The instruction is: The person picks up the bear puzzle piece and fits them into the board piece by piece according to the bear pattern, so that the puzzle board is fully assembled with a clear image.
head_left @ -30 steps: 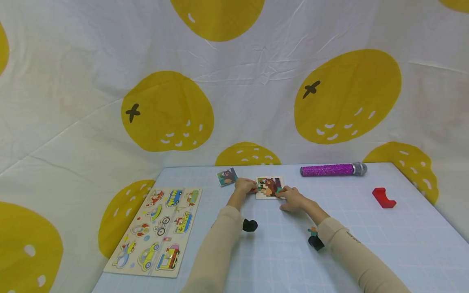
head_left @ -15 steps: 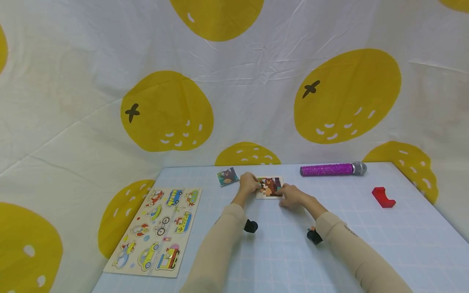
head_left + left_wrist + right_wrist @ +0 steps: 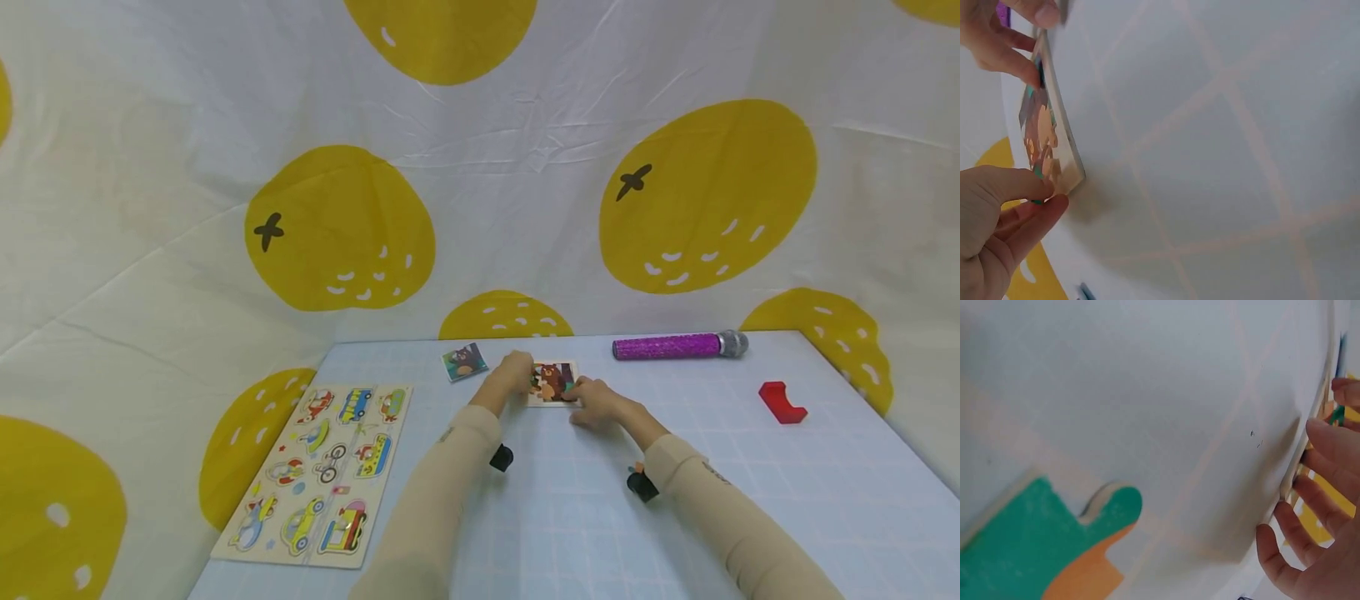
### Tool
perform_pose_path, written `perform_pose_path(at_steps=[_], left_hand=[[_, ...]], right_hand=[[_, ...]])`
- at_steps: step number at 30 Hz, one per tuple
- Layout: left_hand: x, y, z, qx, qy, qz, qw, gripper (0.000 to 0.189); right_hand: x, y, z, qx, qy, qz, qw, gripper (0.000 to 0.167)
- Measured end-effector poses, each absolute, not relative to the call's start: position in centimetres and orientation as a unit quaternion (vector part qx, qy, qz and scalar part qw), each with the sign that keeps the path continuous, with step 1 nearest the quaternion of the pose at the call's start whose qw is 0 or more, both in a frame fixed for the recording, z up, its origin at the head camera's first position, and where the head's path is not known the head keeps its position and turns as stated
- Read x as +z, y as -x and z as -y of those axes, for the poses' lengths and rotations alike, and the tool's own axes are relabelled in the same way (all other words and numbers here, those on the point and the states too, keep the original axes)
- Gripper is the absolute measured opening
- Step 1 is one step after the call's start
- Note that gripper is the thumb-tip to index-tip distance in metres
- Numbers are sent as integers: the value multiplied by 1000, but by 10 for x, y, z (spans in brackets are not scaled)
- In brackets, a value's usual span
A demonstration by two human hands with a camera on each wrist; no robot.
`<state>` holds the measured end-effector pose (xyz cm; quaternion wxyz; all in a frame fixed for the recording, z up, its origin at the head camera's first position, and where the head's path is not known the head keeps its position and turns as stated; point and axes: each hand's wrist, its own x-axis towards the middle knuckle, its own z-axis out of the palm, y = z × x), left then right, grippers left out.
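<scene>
A small jigsaw puzzle (image 3: 553, 383) with a brown bear picture lies in a pale wooden tray (image 3: 1063, 134) at the middle back of the table. Between thumb and fingers, my left hand (image 3: 516, 372) pinches a puzzle piece (image 3: 1037, 201) with a green edge, at the tray's left end. Most of that piece is hidden by the fingers. My right hand (image 3: 600, 402) is at the opposite end, a finger pressing the puzzle and the others spread along the tray's edge. A loose green and orange puzzle piece (image 3: 1079, 540) lies on the table near the right wrist.
Left of the tray is a square bear picture (image 3: 465, 362). A wooden vehicle puzzle board (image 3: 315, 475) lies at the left. Toward the back right are a purple glittery microphone (image 3: 678, 347) and a red notched block (image 3: 782, 403). A fruit-print cloth (image 3: 517, 208) hangs behind the table.
My left hand has risen and shifted right, over the tray's left end. The right hand moves only slightly and stays at the tray's right end.
</scene>
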<state>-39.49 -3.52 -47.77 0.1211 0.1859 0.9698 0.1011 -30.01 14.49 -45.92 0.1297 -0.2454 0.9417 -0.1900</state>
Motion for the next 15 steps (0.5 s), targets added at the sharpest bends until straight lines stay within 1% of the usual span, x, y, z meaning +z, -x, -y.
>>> perform_pose_path(at_steps=[1, 3, 5, 9, 12, 15], left_hand=[[-464, 383, 32, 82, -173, -972, 138, 24], [-456, 374, 32, 69, -174, -974, 130, 22], [-450, 366, 32, 66, -170, -976, 121, 23], [-440, 362, 33, 71, -166, -978, 105, 32], [-439, 364, 34, 71, -173, -977, 100, 36], [-443, 366, 34, 55, -190, -975, 102, 32]], right_hand=[[-459, 300, -145, -190, 247, -941, 129, 44], [-459, 301, -144, -190, 247, -941, 130, 44], [-460, 301, -143, -188, 243, -942, 132, 44], [-460, 300, -143, -184, 236, -945, 135, 44], [-459, 300, -143, -183, 239, -944, 134, 43], [-458, 299, -143, -184, 243, -944, 129, 43]])
